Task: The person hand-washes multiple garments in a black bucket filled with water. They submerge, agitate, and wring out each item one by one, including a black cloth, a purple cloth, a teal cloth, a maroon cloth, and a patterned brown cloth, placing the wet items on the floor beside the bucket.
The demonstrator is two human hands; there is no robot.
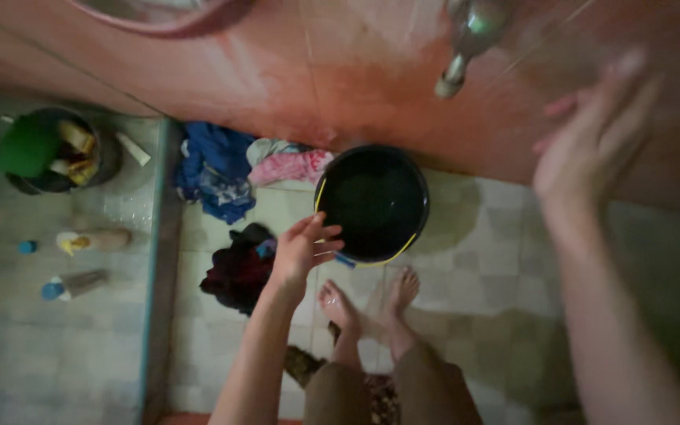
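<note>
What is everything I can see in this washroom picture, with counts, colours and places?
bucket: one, black with a yellow handle, on the tiled floor below the tap
tap: one, metal, on the reddish wall at top
blue cloth: one heap, by the wall left of the bucket
pink cloth: one, beside the blue cloth
dark clothes: one heap, on the floor under the left hand
tub of bottles: one, dark, far left
bottles lying flat: two, pale with blue caps, on the left floor
left hand: open, at the bucket's rim
right hand: open, raised near the wall, blurred
feet: two, bare, below the bucket
</note>
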